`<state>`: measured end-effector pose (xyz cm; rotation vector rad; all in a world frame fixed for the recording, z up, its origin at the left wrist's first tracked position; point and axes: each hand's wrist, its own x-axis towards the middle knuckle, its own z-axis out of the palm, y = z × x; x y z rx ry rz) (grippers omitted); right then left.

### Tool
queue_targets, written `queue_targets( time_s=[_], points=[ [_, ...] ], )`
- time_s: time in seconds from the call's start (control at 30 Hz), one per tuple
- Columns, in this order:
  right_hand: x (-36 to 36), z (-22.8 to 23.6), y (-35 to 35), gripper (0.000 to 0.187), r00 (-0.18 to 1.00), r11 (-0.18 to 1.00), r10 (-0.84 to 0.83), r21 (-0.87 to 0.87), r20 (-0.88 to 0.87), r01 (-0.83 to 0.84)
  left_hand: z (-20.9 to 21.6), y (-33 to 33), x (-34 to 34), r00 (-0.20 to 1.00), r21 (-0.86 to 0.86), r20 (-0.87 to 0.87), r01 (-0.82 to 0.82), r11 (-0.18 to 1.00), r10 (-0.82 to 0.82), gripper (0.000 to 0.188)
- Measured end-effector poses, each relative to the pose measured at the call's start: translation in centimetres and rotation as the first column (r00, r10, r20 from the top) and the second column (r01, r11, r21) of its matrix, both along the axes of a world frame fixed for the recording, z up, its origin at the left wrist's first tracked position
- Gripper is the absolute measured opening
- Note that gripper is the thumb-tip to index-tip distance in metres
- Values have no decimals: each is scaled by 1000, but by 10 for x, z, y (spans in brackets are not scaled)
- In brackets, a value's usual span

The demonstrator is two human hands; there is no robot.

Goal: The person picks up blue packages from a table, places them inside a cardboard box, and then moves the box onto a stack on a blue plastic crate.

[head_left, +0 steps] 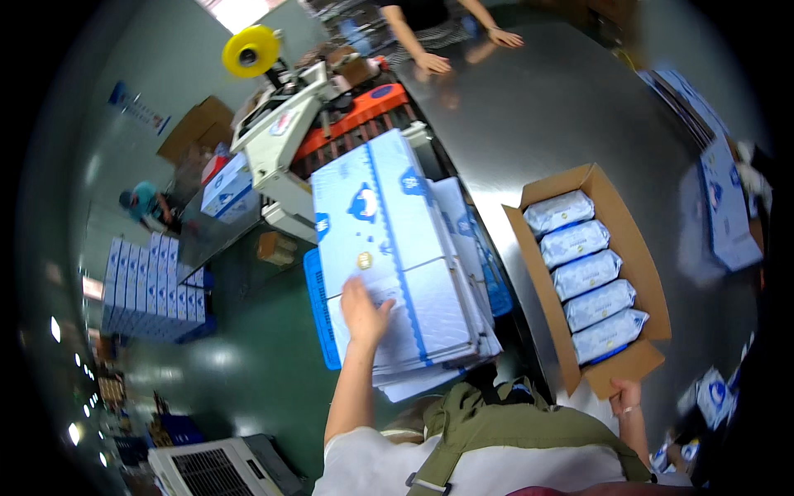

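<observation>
My left hand rests on the top sheet of a stack of flattened white-and-blue cartons, fingers apart and thumb out to the side. To the right, an open cardboard box stands on the steel table, holding a row of several pale blue-and-white wipes packs. At the box's near end my right hand is closed on the lower flap. Part of that hand is hidden by the flap.
A carton-sealing machine with a yellow tape roll stands beyond the stack. Across the steel table, another person's hands lie on its surface. More flat cartons lean at right; stacked boxes stand at left.
</observation>
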<state>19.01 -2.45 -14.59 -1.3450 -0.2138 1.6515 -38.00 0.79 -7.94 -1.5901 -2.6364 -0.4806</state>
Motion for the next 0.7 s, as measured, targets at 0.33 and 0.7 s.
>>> queue_targets(
  time_s=[0.33,0.7],
  points=[
    [-275,-62,269,54,597,587,649,189,472,-787,-38,-52,-61,768,76,432,-553,830,473,59],
    [-190,51,220,55,940,810,26,558,-341,180,116,-46,149,582,871,281,178,457,-763,44]
  ],
)
